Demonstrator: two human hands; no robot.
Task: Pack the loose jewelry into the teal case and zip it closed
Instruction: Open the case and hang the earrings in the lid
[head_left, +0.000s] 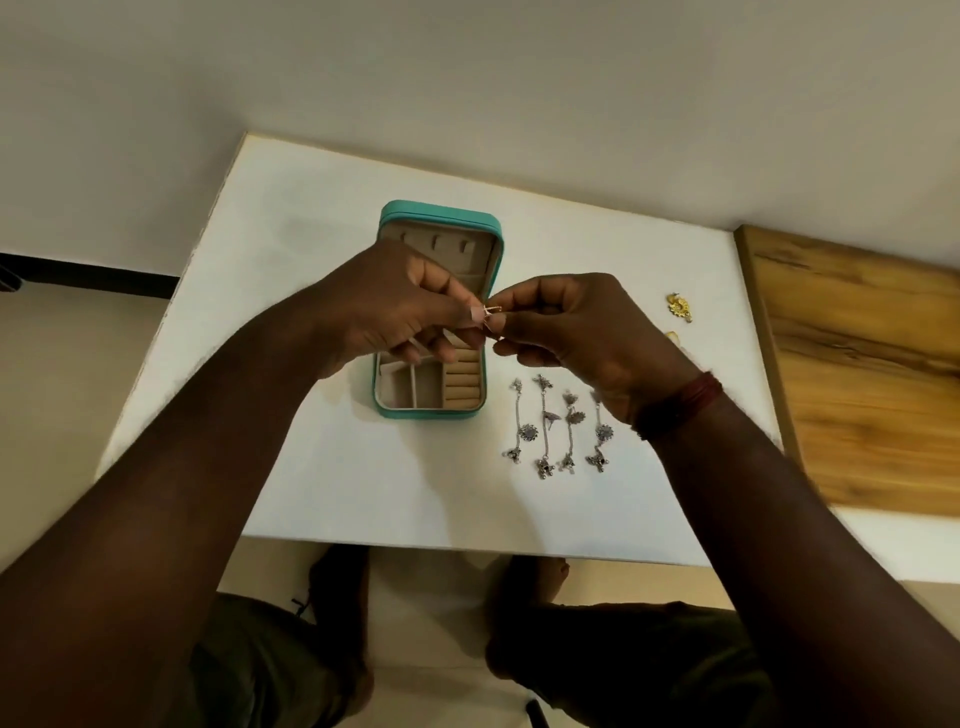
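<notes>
The teal case (440, 214) lies open on the white table (322, 291), showing a beige lining with hooks in the lid and compartments and ring rolls in the base. Above its right edge my left hand (400, 306) and my right hand (576, 327) meet, both pinching a small gold earring (491, 310) between thumb and fingertips. Several silver dangling earrings (558, 431) lie in a row on the table right of the case, partly under my right wrist. A gold ornament (679, 306) rests further right, with another gold piece (673, 338) just below it, mostly hidden by my hand.
A wooden panel (857, 374) borders the table on the right. The table's near edge runs just above my knees and feet. A pale wall rises behind the table's far edge.
</notes>
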